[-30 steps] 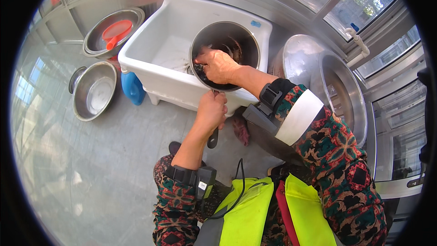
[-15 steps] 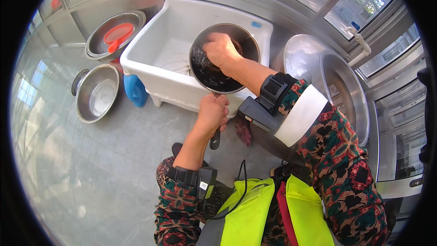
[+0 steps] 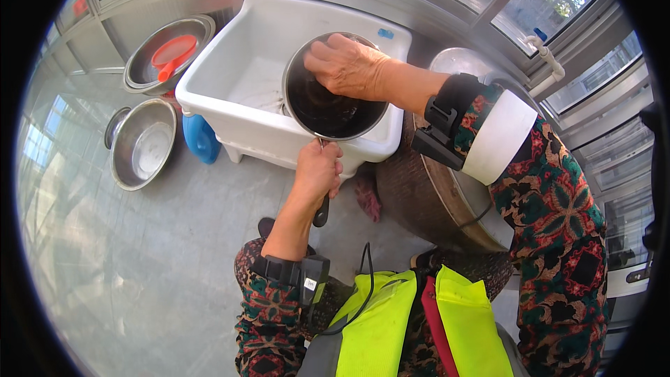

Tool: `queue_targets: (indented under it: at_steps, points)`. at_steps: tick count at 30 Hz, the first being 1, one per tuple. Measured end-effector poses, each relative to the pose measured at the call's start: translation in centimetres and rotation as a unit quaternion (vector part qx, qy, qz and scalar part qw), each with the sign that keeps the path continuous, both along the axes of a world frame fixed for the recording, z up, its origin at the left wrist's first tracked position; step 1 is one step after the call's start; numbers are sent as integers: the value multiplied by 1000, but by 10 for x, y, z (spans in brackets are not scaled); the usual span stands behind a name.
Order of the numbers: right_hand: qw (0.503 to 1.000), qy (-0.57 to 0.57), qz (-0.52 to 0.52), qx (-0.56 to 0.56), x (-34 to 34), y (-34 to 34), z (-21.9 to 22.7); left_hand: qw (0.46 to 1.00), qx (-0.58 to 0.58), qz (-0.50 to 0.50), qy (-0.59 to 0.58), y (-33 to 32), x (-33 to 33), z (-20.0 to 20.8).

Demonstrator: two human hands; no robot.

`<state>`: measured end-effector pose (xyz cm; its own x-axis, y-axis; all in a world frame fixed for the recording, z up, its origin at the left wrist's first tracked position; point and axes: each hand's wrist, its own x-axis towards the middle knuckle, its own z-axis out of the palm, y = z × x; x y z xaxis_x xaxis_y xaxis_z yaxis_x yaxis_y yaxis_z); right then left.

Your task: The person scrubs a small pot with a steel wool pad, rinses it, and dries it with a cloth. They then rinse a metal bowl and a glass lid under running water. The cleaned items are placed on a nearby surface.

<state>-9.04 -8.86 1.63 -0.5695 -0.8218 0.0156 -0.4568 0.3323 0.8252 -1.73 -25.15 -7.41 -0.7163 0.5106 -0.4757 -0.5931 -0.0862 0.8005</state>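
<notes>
A dark-lined steel saucepan (image 3: 335, 117) is tilted over the front right part of a white sink (image 3: 259, 52), its open mouth toward me. My left hand (image 3: 317, 169) is wrapped round its handle, and the black handle end (image 3: 322, 212) pokes out below the fist. My right hand (image 3: 347, 70) is at the pan's far inner wall near the rim, with its fingers curled down. Whatever those fingers hold, if anything, is hidden. The pan's inside looks wet and dark.
Left of the sink are steel basins (image 3: 144, 145), one holding an orange-red dipper (image 3: 174, 52), and a blue jug (image 3: 201, 138). To the right stands a large brown round vat (image 3: 426, 192). A reddish cloth (image 3: 367, 197) lies on the floor; a white pipe tap (image 3: 546, 56) is at the far right.
My right hand has come up from deep in the pan to its far rim, and the forearm has swung right. The left hand keeps its hold on the handle.
</notes>
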Motion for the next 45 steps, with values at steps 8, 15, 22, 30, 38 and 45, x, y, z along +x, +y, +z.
queue_targets:
  at_steps: [8, 15, 22, 30, 38, 45]
  points:
    - [886, -248, -380, -98, 9, 8, -22, 997, -29, 22, 67, 7, 5, -11]
    - [710, -427, -454, -329, 4, 8, -12, 996, -43, 24, 79, 13, -1, -18]
    - [891, -282, -278, -223, 8, 9, 37, 967, -117, 56, 220, 16, -21, -18]
    - [877, -299, -311, -212, 33, 24, 74, 756, -390, 87, 518, 16, -60, -3]
    - [903, -279, -245, -217, 33, 40, 83, 596, -599, 44, 533, 13, -93, 72]
    - [922, -250, -230, -188, 40, 39, 87, 545, -632, 27, 551, 3, -103, 85]
